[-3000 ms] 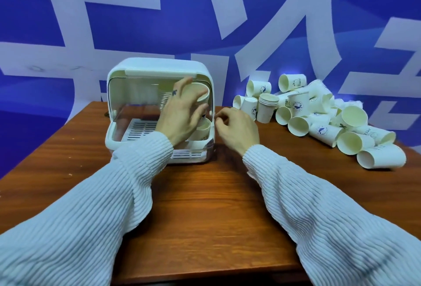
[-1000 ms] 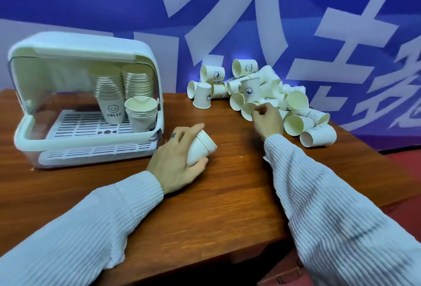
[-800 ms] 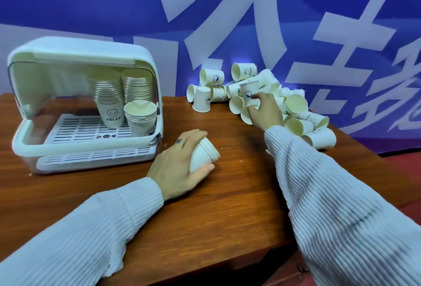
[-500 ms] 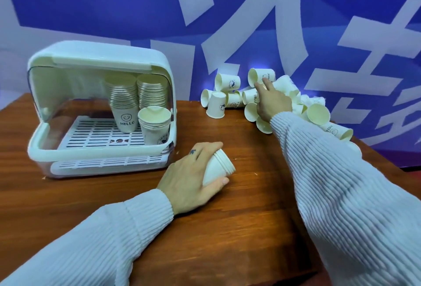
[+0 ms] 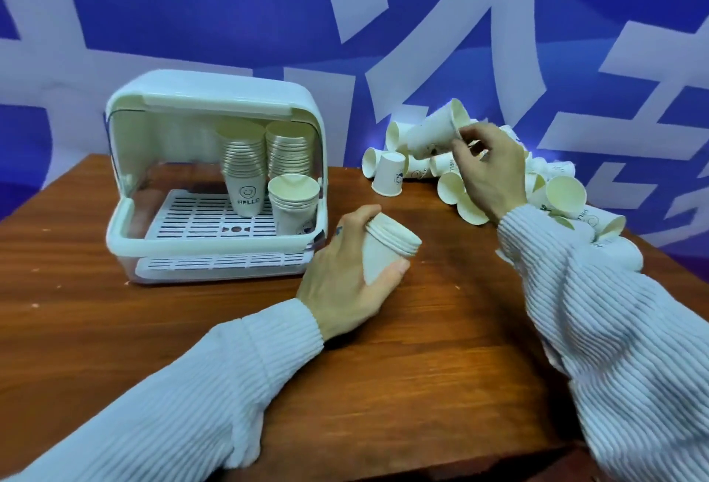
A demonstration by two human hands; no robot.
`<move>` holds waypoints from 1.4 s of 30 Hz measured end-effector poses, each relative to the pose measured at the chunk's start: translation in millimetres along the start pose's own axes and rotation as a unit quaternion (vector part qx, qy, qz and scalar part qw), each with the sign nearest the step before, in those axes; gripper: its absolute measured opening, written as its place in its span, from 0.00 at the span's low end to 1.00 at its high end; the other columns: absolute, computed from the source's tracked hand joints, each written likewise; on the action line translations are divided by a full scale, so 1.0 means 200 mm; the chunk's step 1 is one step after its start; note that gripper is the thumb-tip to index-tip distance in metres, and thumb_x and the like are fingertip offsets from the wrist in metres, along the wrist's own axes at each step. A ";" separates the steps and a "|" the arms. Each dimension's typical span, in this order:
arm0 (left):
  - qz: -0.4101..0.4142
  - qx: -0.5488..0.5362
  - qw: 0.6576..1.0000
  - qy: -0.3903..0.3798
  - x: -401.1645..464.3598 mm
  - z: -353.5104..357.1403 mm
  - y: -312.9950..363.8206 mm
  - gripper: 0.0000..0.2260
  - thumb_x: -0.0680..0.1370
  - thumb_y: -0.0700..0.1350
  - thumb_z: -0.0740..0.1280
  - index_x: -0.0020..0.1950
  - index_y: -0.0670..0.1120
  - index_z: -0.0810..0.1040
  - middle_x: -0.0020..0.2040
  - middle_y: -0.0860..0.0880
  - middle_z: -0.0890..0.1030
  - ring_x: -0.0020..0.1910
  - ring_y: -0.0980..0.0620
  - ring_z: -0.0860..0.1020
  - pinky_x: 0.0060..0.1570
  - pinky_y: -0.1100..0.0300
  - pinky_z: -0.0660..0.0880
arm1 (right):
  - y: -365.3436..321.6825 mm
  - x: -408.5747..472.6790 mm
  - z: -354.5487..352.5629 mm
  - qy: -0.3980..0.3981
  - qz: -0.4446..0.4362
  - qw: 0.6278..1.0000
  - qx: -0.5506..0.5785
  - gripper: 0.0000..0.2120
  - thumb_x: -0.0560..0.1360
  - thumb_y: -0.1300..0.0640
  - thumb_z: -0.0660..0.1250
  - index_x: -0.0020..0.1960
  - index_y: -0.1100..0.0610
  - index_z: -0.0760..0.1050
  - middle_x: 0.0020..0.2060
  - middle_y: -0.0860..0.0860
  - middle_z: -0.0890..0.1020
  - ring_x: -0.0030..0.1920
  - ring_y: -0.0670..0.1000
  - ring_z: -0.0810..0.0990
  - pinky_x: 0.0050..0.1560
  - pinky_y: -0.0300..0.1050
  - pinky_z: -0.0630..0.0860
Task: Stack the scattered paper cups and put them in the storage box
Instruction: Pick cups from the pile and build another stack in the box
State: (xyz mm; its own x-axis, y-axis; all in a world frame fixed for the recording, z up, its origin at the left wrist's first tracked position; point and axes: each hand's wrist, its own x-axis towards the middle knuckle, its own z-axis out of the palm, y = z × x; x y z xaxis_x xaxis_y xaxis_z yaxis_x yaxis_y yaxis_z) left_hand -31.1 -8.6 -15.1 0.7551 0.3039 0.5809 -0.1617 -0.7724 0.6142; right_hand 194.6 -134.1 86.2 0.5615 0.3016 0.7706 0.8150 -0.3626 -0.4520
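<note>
A blue backdrop (image 5: 268, 1) with large white strokes fills the area behind the work surface. The wooden table (image 5: 422, 366) carries all items.

The storage box (image 5: 215, 97) stands on the far left part of the table, its front open and its white cover raised over the top. A slotted white tray (image 5: 199, 216) forms its floor. Inside, at the right end, stand three stacks of nested cups: a tall rear-left stack (image 5: 243, 167) whose bottom cup is printed "HELLO", a tall rear-right stack (image 5: 289, 151), and a short front stack (image 5: 293, 201).

The pile of loose paper cups (image 5: 556, 193) lies on the far right part of the table, most cups on their sides. One cup (image 5: 389, 174) stands mouth-down at the left edge of the pile.

The left hand (image 5: 345, 278) rests in front of the box, near its right front corner. Its fingers are curled round a small nested stack (image 5: 385, 251), held tilted with the rims pointing up and to the right.

The right hand (image 5: 487, 170) is raised over the pile. Its fingers (image 5: 466, 136) pinch the rim of a single cup (image 5: 435, 132), held clear of the table, on its side with its mouth toward the right.

Both forearms are covered by white ribbed sleeves (image 5: 614, 328).
</note>
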 end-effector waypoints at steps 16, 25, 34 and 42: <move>-0.020 -0.081 0.952 0.294 -0.08 -0.53 -0.05 0.29 0.76 0.58 0.70 0.72 0.55 0.62 0.65 0.50 0.74 0.64 0.53 0.75 0.63 0.62 0.72 | -0.69 -0.16 0.35 -0.277 -0.298 0.904 -0.131 0.12 0.80 0.56 0.65 0.61 0.54 0.81 0.55 0.52 0.85 0.57 0.59 0.79 0.59 0.55 0.71; -0.056 -0.094 0.942 0.319 0.17 -0.66 -0.12 0.29 0.75 0.58 0.74 0.70 0.51 0.67 0.64 0.53 0.76 0.62 0.53 0.78 0.62 0.56 0.76 | -0.72 -0.31 0.48 -0.362 -0.254 0.893 -0.079 0.14 0.80 0.57 0.64 0.63 0.55 0.83 0.61 0.57 0.80 0.63 0.59 0.76 0.65 0.55 0.72; -0.049 0.062 0.977 0.199 0.30 -0.61 -0.22 0.24 0.77 0.52 0.74 0.71 0.50 0.75 0.64 0.44 0.70 0.65 0.47 0.72 0.65 0.61 0.66 | -0.66 -0.45 0.54 -0.285 -0.070 0.953 0.074 0.09 0.78 0.44 0.69 0.50 0.47 0.71 0.54 0.40 0.69 0.47 0.44 0.76 0.55 0.54 0.79; -0.056 0.261 0.964 0.008 0.26 -0.54 -0.29 0.26 0.78 0.65 0.60 0.73 0.58 0.74 0.78 0.51 0.69 0.69 0.42 0.74 0.67 0.45 0.70 | -0.64 -0.46 0.58 -0.237 0.012 0.954 0.180 0.29 0.70 0.49 0.71 0.65 0.39 0.60 0.63 0.46 0.70 0.60 0.45 0.79 0.64 0.57 0.79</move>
State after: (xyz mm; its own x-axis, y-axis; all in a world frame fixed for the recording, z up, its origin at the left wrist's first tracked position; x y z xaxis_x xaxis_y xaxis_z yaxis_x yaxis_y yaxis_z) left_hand -51.6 113.2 36.9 0.7393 0.4063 0.5370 0.2649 -0.9087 0.3228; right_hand 55.5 -14.0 20.5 0.5124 0.6936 0.5064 0.7493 -0.0731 -0.6581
